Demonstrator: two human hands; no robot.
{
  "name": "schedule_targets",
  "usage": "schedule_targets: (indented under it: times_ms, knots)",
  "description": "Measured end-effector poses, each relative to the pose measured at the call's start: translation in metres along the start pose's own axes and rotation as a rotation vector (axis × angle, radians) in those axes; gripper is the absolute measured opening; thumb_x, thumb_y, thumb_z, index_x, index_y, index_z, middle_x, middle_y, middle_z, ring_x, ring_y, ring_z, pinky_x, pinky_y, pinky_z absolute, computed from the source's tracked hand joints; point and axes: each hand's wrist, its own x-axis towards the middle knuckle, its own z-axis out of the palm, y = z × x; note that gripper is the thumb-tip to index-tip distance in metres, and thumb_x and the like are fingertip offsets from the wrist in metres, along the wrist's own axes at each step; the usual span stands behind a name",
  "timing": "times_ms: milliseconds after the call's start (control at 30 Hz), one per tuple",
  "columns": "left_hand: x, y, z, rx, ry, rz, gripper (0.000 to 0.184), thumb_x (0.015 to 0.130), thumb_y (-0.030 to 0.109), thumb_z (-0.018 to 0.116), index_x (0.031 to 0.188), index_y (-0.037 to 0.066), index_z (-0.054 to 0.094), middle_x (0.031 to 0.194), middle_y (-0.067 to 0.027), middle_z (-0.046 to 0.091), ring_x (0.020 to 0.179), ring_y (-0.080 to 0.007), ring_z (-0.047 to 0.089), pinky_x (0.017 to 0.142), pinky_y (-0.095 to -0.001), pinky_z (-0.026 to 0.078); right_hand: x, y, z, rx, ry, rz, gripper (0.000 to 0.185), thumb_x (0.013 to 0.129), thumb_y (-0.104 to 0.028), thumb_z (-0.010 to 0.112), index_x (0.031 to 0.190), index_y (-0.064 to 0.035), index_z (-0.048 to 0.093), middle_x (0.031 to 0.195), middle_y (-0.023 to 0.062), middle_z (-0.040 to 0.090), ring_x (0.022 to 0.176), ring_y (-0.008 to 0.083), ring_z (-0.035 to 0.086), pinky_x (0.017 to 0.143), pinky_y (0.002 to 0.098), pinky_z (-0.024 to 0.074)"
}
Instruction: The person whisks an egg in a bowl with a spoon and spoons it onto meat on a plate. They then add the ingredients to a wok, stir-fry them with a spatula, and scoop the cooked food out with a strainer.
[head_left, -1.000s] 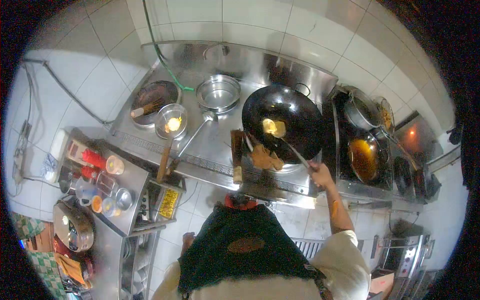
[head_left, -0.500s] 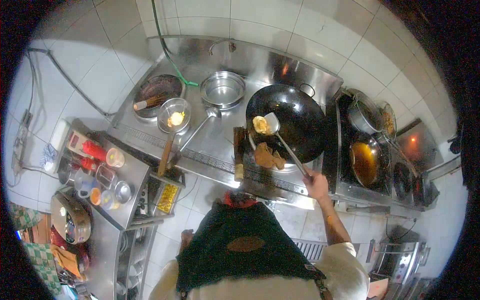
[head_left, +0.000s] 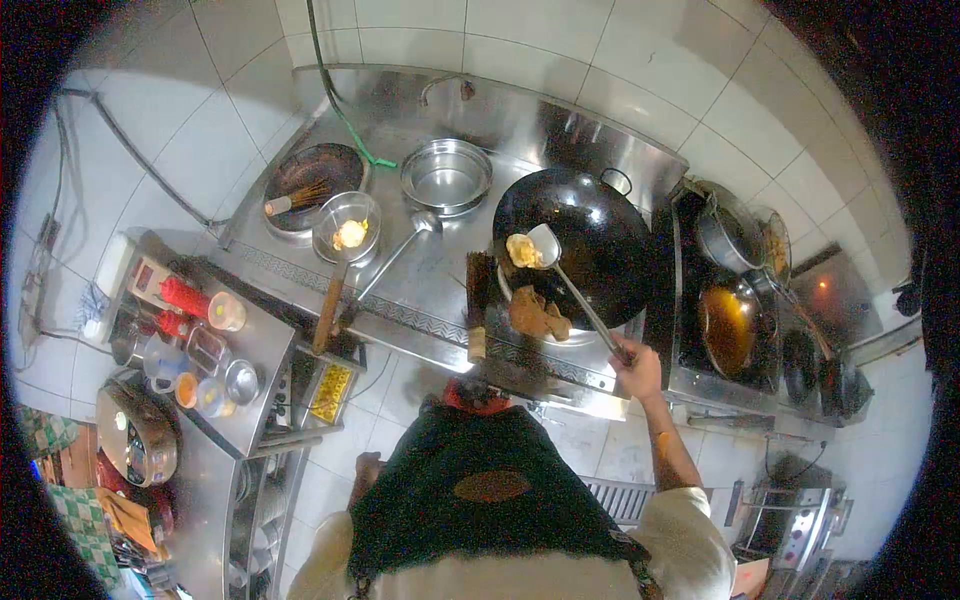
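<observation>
My right hand [head_left: 637,370] is closed around the handle of a wok spatula [head_left: 582,295]. The spatula's blade is over the left side of a large black wok [head_left: 600,220], beside a clump of yellow food that looks like cooked egg [head_left: 522,251]. A brown cloth [head_left: 540,315] lies at the wok's near edge. Low beside my apron [head_left: 480,470] hangs my left hand [head_left: 368,465], away from the counter; its fingers are too small and dark to make out.
Left of the wok are a bamboo brush [head_left: 478,300], a ladle [head_left: 425,222], a steel pot [head_left: 447,175] and a wooden-handled strainer [head_left: 332,305] holding yellowish food. A second wok with brown liquid [head_left: 728,335] stands right. Bottles and cups crowd the left side counter [head_left: 240,410].
My right hand and the spatula handle have shifted very slightly right and down. My left hand has moved up a little. The yellow clump stays at the wok's left side.
</observation>
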Motion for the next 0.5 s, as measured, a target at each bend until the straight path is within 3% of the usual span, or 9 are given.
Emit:
schedule_targets:
  times_ms: [200,233,267,300,333,400,467,500]
  knots:
    - [0.004,-0.01,0.006,-0.001,0.062,0.064,0.027,0.082,0.038,0.068,0.078,0.011,0.065,0.073,-0.0117,0.061,0.068,-0.0332,0.061,0.066,-0.0493,0.049,0.0,-0.016,-0.008,0.025,-0.095,0.118,0.048,0.077,-0.014,0.074,0.125,-0.0201,0.068,0.111,0.015,0.072,0.096,0.0299,0.071,0.086,0.0376,0.0545]
    - [0.007,-0.005,0.001,-0.017,0.13,0.234,0.025,0.084,0.036,0.067,0.081,0.011,0.065,0.074,-0.0116,0.062,0.07,-0.0327,0.062,0.068,-0.0492,0.05,0.0,-0.009,-0.003,0.021,-0.096,0.117,0.048,0.077,-0.014,0.074,0.125,-0.0201,0.068,0.111,0.015,0.072,0.096,0.0299,0.071,0.086,0.0376,0.0545]
    - [0.008,0.004,-0.008,-0.032,0.198,0.404,0.023,0.085,0.033,0.066,0.083,0.011,0.066,0.076,-0.0115,0.063,0.073,-0.0322,0.064,0.069,-0.049,0.051,0.0,0.005,0.007,0.062,-0.018,0.028,0.048,0.077,-0.012,0.075,0.124,-0.0163,0.069,0.105,0.0139,0.073,0.089,0.0222,0.071,0.081,0.0341,0.0544]
    - [0.008,0.001,-0.006,-0.035,0.197,0.404,0.023,0.085,0.033,0.066,0.083,0.011,0.066,0.076,-0.0115,0.063,0.073,-0.0322,0.064,0.069,-0.049,0.051,0.0,0.013,0.013,0.102,0.059,-0.061,0.047,0.077,-0.009,0.075,0.124,-0.0126,0.069,0.099,0.0127,0.075,0.082,0.0145,0.07,0.075,0.0307,0.0544]
    - [0.009,-0.004,-0.001,-0.072,0.139,0.3,0.023,0.084,0.034,0.067,0.084,0.011,0.066,0.076,-0.0112,0.063,0.073,-0.032,0.064,0.068,-0.0488,0.051,-0.001,0.011,0.011,0.1,0.059,-0.061,0.047,0.077,-0.009,0.075,0.124,-0.0126,0.069,0.099,0.0127,0.075,0.082,0.0145,0.07,0.075,0.0307,0.0544]
    - [0.011,-0.015,0.004,-0.145,0.018,0.096,0.025,0.083,0.035,0.068,0.085,0.01,0.066,0.076,-0.0107,0.063,0.073,-0.0317,0.064,0.064,-0.0484,0.051,-0.005,0.002,0.006,0.129,-0.021,0.061,0.051,0.076,-0.012,0.075,0.126,-0.0183,0.068,0.106,0.0128,0.073,0.093,0.0281,0.072,0.083,0.0361,0.0547]
    - [0.01,-0.015,0.001,-0.215,-0.104,-0.108,0.027,0.081,0.036,0.07,0.087,0.009,0.065,0.076,-0.0102,0.064,0.073,-0.0313,0.065,0.061,-0.048,0.051,-0.006,0.003,0.006,0.108,-0.033,0.079,0.052,0.076,-0.012,0.076,0.127,-0.0172,0.068,0.105,0.0124,0.074,0.093,0.0259,0.072,0.084,0.035,0.0543]
    - [0.009,-0.013,0.0,-0.216,-0.106,-0.106,0.027,0.081,0.036,0.07,0.087,0.009,0.065,0.076,-0.0102,0.064,0.073,-0.0313,0.065,0.061,-0.048,0.051,-0.006,0.005,0.007,0.089,-0.044,0.096,0.053,0.075,-0.011,0.076,0.127,-0.0161,0.067,0.104,0.012,0.074,0.092,0.0237,0.072,0.085,0.0339,0.0538]
